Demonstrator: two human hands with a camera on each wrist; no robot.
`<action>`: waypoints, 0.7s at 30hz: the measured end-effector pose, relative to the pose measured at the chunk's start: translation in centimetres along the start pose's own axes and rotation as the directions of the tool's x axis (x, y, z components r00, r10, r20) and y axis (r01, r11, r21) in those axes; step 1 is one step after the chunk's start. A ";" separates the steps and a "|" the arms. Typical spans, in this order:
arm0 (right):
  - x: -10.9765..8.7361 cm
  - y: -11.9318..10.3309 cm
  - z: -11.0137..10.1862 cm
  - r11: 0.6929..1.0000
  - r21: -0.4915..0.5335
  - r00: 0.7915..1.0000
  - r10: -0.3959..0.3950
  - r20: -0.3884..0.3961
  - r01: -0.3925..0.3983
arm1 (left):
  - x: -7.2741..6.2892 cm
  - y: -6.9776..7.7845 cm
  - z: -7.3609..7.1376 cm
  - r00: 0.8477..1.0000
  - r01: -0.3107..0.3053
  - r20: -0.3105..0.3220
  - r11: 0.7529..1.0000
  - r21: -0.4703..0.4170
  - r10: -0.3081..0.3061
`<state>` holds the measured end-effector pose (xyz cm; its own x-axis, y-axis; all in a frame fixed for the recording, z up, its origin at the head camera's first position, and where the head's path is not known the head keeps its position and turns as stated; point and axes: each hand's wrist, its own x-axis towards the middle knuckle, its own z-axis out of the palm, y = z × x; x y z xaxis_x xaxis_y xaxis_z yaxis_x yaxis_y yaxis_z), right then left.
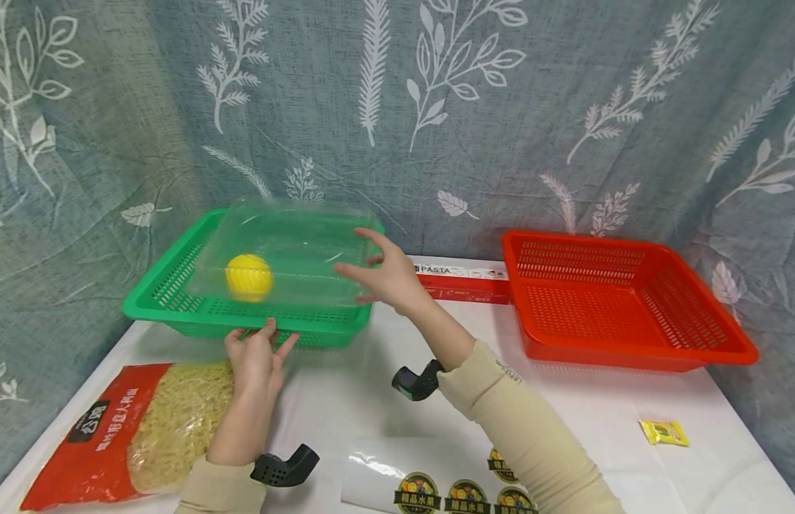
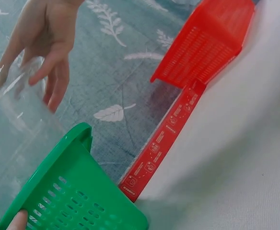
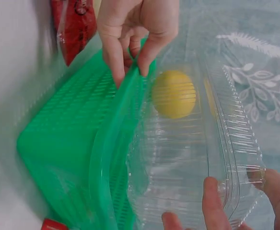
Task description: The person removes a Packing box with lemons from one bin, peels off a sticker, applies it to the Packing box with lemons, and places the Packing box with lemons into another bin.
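Observation:
My left hand (image 1: 252, 364) pinches the near rim of a green plastic basket (image 1: 327, 338), thumb and fingers on either side of it in the right wrist view. My right hand (image 1: 392, 275) holds a clear plastic container (image 1: 307, 275) by its right end, fingers spread around the edge. Over the basket, the container lies tilted, overlapping its far part in the head view. A yellow ball (image 3: 174, 95) shows through the clear plastic near the container's left end; I cannot tell whether it lies inside the container or beneath it.
Right of the green basket lies a red pasta box (image 1: 464, 283), then a red basket (image 1: 629, 353). A bag of pasta (image 1: 179, 421) is at the left. Near the front lies a sticker sheet (image 1: 378, 475); a yellow packet (image 1: 664, 432) sits at the right. A curtain (image 1: 320, 86) hangs behind.

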<state>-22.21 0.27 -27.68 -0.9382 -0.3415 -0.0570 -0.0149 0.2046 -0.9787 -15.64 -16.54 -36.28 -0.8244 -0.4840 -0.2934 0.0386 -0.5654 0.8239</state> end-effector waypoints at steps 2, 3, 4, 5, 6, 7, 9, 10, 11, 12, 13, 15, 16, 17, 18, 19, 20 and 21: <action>-0.3 0.1 -0.5 1.000 -0.001 1.000 -0.008 -0.003 0.008 | 0.0 0.0 0.0 1.000 -0.003 0.000 1.000 -0.003 0.003; -0.5 0.1 -0.8 1.000 -0.008 1.000 -0.012 -0.007 0.012 | 0.0 0.0 0.0 1.000 -0.004 0.002 1.000 -0.003 0.004; -0.7 0.1 -1.0 1.000 -0.022 1.000 -0.017 -0.012 0.016 | 0.1 -0.1 -0.1 1.000 -0.004 0.005 1.000 -0.005 0.004; -0.8 0.1 -1.3 0.999 -0.033 1.000 -0.019 -0.016 0.019 | 0.1 -0.1 -0.1 1.000 -0.005 0.008 1.000 -0.005 0.005; -1.0 0.1 -1.5 0.999 -0.042 1.000 -0.021 -0.017 0.021 | 0.1 -0.1 -0.1 1.000 -0.008 0.011 1.000 -0.003 0.008; -1.2 0.2 -1.8 0.999 -0.048 1.000 -0.024 -0.019 0.023 | 0.0 -0.1 -0.1 1.000 -0.011 0.013 1.000 -0.003 0.011; -1.7 0.2 -2.3 0.999 -0.044 0.999 -0.026 -0.023 0.025 | 0.0 -0.1 -0.2 1.000 -0.019 0.019 1.000 0.007 0.019; -1.9 0.2 -2.6 0.999 -0.039 0.999 -0.028 -0.021 0.027 | 0.1 -0.1 -0.2 1.000 -0.025 0.019 1.000 0.011 0.024; -2.2 0.3 -2.8 0.999 -0.027 0.999 -0.029 -0.018 0.029 | 0.1 -0.1 -0.2 0.999 -0.031 0.019 0.999 0.015 0.030; -2.4 0.3 -3.1 0.999 -0.019 0.999 -0.035 -0.016 0.035 | 0.1 -0.1 -0.2 0.999 -0.034 0.018 0.999 0.016 0.033; -2.7 0.3 -3.3 0.999 -0.017 0.999 -0.041 -0.015 0.041 | 0.1 -0.1 -0.2 0.999 -0.038 0.018 0.999 0.018 0.037; -3.2 0.4 -3.8 0.998 -0.026 0.998 -0.056 -0.013 0.056 | 0.2 -0.1 -0.2 0.999 -0.042 0.018 0.999 0.017 0.042; -3.5 0.4 -4.1 0.997 -0.036 0.998 -0.062 -0.013 0.062 | 0.2 -0.1 -0.2 0.999 -0.042 0.019 0.999 0.014 0.042; -3.8 0.5 -4.3 0.997 -0.047 0.998 -0.067 -0.015 0.066 | 0.1 -0.1 -0.2 0.999 -0.041 0.019 0.999 0.009 0.041; -4.1 0.5 -4.5 0.996 -0.056 0.997 -0.069 -0.017 0.068 | 0.1 -0.2 -0.2 0.999 -0.042 0.021 0.999 0.006 0.042; -4.4 0.5 -4.8 0.995 -0.073 0.997 -0.072 -0.021 0.071 | 0.2 -0.2 -0.2 0.999 -0.045 0.019 0.999 0.002 0.045; -4.7 0.5 -5.0 0.993 -0.092 0.997 -0.077 -0.025 0.074 | 0.1 -0.2 -0.2 0.999 -0.047 0.019 0.999 -0.004 0.047; -5.0 0.5 -5.3 0.991 -0.109 0.997 -0.079 -0.028 0.075 | 0.1 -0.2 -0.2 0.998 -0.051 0.020 0.999 -0.006 0.051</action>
<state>-19.34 6.93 -26.89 -0.9434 -0.3307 0.0257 -0.1229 0.2767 -0.9531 -15.65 -16.64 -36.60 -0.8324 -0.4988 -0.2413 0.0838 -0.5438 0.8350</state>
